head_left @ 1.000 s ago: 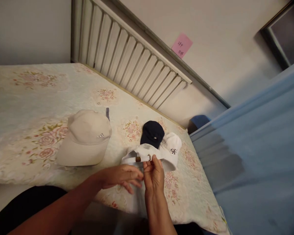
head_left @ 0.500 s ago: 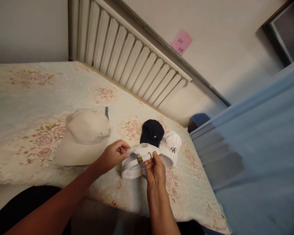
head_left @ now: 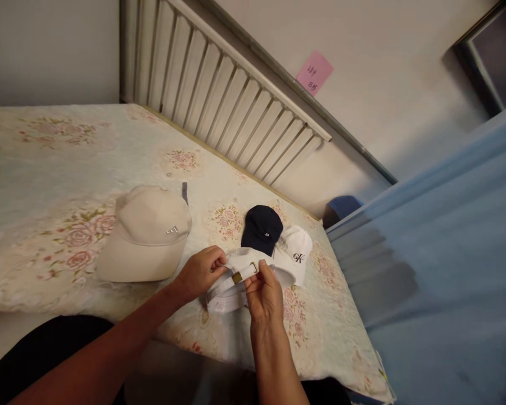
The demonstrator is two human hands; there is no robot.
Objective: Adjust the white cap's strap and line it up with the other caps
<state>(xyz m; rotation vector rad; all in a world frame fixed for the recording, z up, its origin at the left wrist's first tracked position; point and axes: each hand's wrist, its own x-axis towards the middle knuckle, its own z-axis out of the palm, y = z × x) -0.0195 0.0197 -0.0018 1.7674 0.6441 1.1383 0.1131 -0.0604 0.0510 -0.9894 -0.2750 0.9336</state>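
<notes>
White cotton cap at near edge of flowered bed, strap lying left-right (buckle uppermost), left hand and right hand pinching the cap.

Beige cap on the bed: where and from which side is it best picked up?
Probably by its brim, coming from the near edge of the bed: the beige cap sits crown-up with the flat brim jutting toward the person.

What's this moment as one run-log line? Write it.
left hand: grips white fabric cap | right hand: pinches its brass-buckled strap | nearby: beige fabric cap, navy fabric cap | surface: floral bedspread
</notes>
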